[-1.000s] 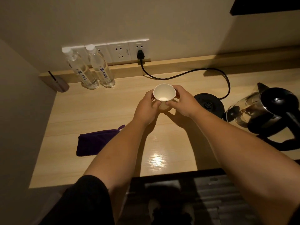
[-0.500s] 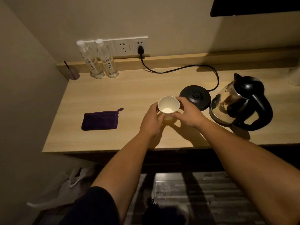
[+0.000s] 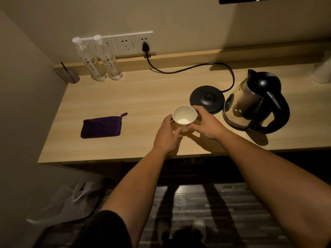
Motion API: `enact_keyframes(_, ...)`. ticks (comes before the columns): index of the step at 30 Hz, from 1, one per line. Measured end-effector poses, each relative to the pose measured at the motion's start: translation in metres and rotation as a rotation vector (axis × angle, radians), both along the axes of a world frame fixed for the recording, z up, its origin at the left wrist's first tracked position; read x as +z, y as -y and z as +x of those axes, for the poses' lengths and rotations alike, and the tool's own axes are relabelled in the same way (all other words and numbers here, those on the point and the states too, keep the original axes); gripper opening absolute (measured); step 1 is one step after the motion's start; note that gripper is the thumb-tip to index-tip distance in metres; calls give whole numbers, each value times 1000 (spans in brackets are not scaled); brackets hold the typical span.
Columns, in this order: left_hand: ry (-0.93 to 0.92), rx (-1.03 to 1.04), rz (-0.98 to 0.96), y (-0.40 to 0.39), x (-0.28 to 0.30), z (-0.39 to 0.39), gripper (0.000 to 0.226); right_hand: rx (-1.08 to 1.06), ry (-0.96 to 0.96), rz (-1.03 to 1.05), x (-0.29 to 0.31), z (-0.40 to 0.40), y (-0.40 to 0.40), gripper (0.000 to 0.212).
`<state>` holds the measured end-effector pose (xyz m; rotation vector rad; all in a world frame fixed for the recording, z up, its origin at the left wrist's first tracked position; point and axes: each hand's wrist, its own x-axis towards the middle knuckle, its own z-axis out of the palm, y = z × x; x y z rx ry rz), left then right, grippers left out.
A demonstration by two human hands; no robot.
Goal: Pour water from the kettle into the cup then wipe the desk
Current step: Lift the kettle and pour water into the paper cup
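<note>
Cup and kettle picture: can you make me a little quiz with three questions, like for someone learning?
1. True or false: the kettle is sitting on its round black base.
2. Which hands hold the cup? A) left only B) right only C) both
3. Fill in: the folded purple cloth lies on the desk to the ___ of the cup.

Key:
1. False. The kettle stands on the desk beside the base.
2. C. The left hand and the right hand each have a grip on the cup.
3. Left.
</note>
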<state>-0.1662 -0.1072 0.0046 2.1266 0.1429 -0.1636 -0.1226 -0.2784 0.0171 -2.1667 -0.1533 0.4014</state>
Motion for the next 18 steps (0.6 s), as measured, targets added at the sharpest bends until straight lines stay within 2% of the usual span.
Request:
enact_keyframes(4,-62,30,-96,-1,-5,3,84,17,-35,-20,1,1,6,93)
enact_keyframes(8,-64,24,-145,5,-11,5,98,57,62,-165,7,-2,21,90)
enact_keyframes(12,-54,44,-253,12,-13,7,98,85,263,-353,30,-12,41,79)
enact_keyframes(15,-52,93,-364,19,-12,7,87,118,483,-475,55,-23,58,67)
enact_keyframes(18,-63,123,-356,22,-13,10,75,41,659,-562,79,-27,83,57)
